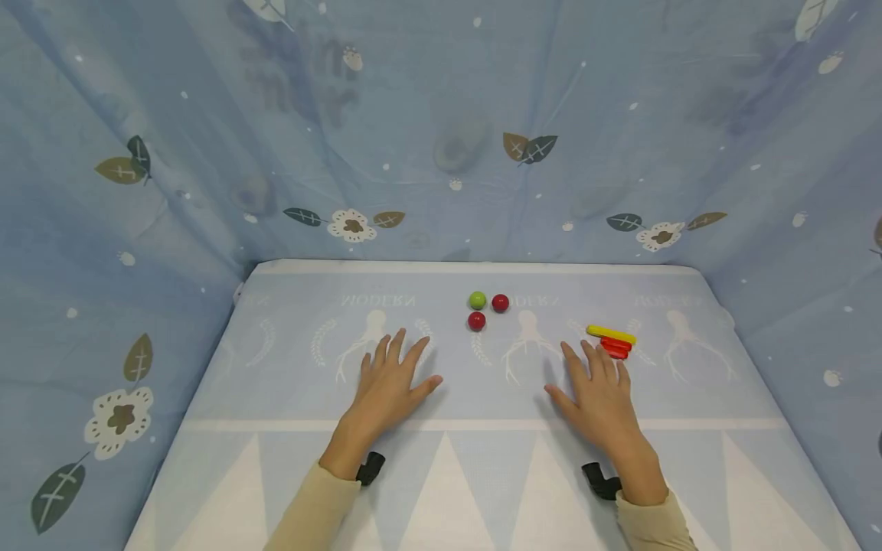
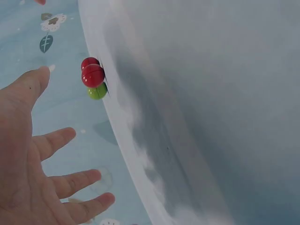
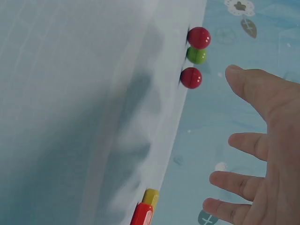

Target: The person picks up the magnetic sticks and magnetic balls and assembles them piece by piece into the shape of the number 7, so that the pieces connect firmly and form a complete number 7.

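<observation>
My left hand [image 1: 389, 390] is held above the table with its fingers spread and straight, holding nothing. To the right and beyond it lie a green ball [image 1: 478, 300] and two red balls, one nearer [image 1: 476, 321] and one at the right [image 1: 500, 303]. My right hand [image 1: 599, 398] is likewise spread and holds nothing. Just past its fingertips, a yellow stick [image 1: 611, 334] lies beside short red pieces [image 1: 615, 348], partly overlapped by the fingers in the head view. In the right wrist view, the yellow stick [image 3: 151, 197] and a red piece [image 3: 142, 214] show at the bottom.
A pale patterned cloth covers the table [image 1: 482, 459]. Blue printed fabric [image 1: 441, 153] hangs behind it and along both sides. Black devices are at the left wrist [image 1: 370, 468] and right wrist [image 1: 601, 482].
</observation>
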### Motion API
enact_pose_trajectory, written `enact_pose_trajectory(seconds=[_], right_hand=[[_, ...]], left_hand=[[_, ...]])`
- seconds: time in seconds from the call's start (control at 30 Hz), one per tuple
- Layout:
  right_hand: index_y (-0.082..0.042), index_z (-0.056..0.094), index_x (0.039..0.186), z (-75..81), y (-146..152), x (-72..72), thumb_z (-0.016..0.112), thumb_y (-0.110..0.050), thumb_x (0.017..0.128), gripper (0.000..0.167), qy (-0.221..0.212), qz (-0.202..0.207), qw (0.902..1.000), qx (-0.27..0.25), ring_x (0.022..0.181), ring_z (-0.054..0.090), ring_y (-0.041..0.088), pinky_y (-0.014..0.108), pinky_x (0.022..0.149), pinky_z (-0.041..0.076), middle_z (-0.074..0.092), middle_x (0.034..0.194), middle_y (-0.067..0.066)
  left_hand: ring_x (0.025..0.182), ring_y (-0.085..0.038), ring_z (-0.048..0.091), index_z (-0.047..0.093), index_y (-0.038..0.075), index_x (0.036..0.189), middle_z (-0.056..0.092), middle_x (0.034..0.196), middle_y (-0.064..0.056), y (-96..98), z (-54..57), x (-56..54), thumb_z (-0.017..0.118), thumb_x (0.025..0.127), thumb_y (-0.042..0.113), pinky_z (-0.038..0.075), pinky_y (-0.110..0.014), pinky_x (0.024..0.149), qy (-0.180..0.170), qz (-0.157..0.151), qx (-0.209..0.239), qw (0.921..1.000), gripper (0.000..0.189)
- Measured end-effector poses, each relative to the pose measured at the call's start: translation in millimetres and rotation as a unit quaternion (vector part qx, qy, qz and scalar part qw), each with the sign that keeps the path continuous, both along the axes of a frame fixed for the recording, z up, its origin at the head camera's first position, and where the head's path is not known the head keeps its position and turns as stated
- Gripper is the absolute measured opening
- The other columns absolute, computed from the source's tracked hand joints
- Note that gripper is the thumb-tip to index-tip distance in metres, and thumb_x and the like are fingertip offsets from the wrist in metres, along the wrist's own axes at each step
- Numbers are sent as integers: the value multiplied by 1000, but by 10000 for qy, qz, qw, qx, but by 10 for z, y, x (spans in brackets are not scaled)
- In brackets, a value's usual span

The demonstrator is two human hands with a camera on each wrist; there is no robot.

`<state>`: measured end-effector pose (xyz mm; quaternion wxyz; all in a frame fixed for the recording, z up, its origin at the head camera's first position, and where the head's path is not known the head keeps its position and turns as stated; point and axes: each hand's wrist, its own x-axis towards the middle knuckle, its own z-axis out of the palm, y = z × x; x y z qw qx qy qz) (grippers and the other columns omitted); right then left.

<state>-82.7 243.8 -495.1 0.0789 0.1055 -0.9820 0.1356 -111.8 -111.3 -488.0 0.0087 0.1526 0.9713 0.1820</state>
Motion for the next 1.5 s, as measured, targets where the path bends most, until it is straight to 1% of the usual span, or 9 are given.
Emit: enact_pose_trajectory(seconds=[0.27, 0.4, 0.57, 0.8, 0.97, 1.13, 1.3, 1.4, 1.5], right_hand=[[-3, 43, 146, 1, 133, 1, 75, -34, 88, 73, 293, -37, 9992, -282, 128, 35, 53, 70, 102, 22, 39, 141, 32], [-2, 45, 144, -7, 238, -15, 76, -30, 88, 70, 361, -227, 9982, -421, 124, 37, 52, 70, 98, 25, 42, 136, 29], [-1, 50, 140, -14, 369, -57, 77, -24, 87, 63, 544, -453, 9959, -557, 117, 41, 53, 70, 90, 30, 44, 127, 29], [0, 54, 135, 6, 534, -117, 75, -20, 90, 53, 332, -825, 9924, -851, 113, 40, 56, 70, 88, 29, 43, 125, 34], [1, 56, 132, -16, 644, -188, 75, -16, 90, 49, 299, -955, 9906, -932, 108, 41, 55, 67, 83, 32, 43, 124, 37], [1, 57, 131, -81, 777, -277, 73, -13, 92, 44, 112, -1056, 9836, -1456, 109, 41, 53, 65, 82, 34, 44, 122, 35], [5, 61, 125, -134, 923, -387, 68, -8, 95, 34, -5, -1026, 9711, -2153, 106, 50, 49, 61, 86, 43, 53, 116, 33], [5, 63, 123, -161, 995, -434, 66, -11, 97, 30, -224, -1153, 9645, -2366, 99, 58, 46, 54, 80, 49, 57, 117, 35], [4, 64, 122, -178, 1038, -464, 65, -14, 99, 29, -436, -1293, 9608, -2415, 94, 61, 44, 43, 73, 49, 60, 117, 35]], left_hand=[[138, -40, 34, 39, 23, 153, 34, 154, -19, 89, -24, -201, 53, 98, 59, 34, -62, 103, 36, -122, 183, 9998, 68], [136, -39, 38, 41, 21, 152, 38, 151, -17, 164, -20, -324, 55, 98, 56, 38, -60, 100, 5, -140, 406, 9991, 65], [131, -36, 44, 43, 21, 151, 43, 147, -15, 270, -17, -471, 55, 98, 55, 42, -54, 99, -82, -155, 393, 9991, 64], [129, -32, 47, 44, 21, 150, 46, 143, -14, 418, -26, -638, 56, 98, 53, 45, -51, 98, -309, -142, 694, 9970, 62], [128, -31, 48, 44, 20, 149, 48, 141, -13, 486, -37, -741, 57, 99, 51, 44, -52, 99, -550, -69, 1061, 9928, 60], [126, -28, 51, 47, 20, 147, 50, 139, -11, 536, -76, -848, 59, 99, 48, 43, -49, 101, -695, -91, 1387, 9878, 57], [111, -24, 56, 53, 17, 143, 55, 131, -11, 599, -120, -967, 61, 100, 42, 48, -44, 92, -956, -201, 2029, 9743, 50], [103, -23, 55, 56, 14, 140, 57, 127, -12, 629, -155, -1029, 64, 99, 36, 48, -41, 85, -1105, -241, 2315, 9662, 47], [103, -23, 56, 58, 15, 138, 58, 126, -12, 651, -178, -1070, 66, 98, 33, 48, -40, 85, -1194, -219, 2383, 9636, 45]])
